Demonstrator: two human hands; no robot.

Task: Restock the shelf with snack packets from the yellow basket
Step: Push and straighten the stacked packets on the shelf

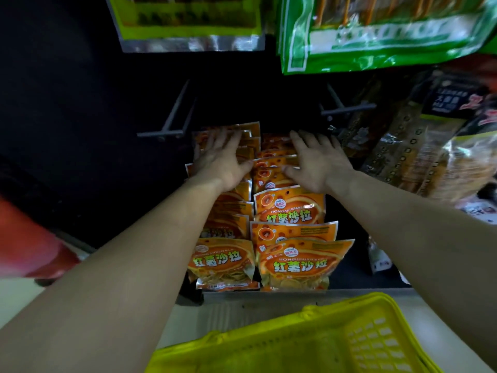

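Two rows of glossy orange foil snack packets with printed white and yellow lettering stand side by side on a dark low shelf (pixel 347 265), running from its front edge to its back. The left row (pixel 222 261) and the right row (pixel 298 262) touch along the middle, and the front packets of both rows face the camera.

Both bare arms reach toward the back of the shelf. The left hand (pixel 223 160) lies palm down on the rear packets of the left row, fingers straight and spread, gripping nothing. The right hand (pixel 316 160) lies the same way on the rear packets of the right row, also flat and spread. Whether the fingertips press the packets or only rest on them is hard to tell in the dim light.

The yellow slotted plastic basket (pixel 322 343) sits on the pale floor just in front of the shelf's front edge.

Large green plastic bags (pixel 376 36) hang above, dark printed packets (pixel 403 146) crowd the right side, and a blurred red object (pixel 32 238) stands at the left.
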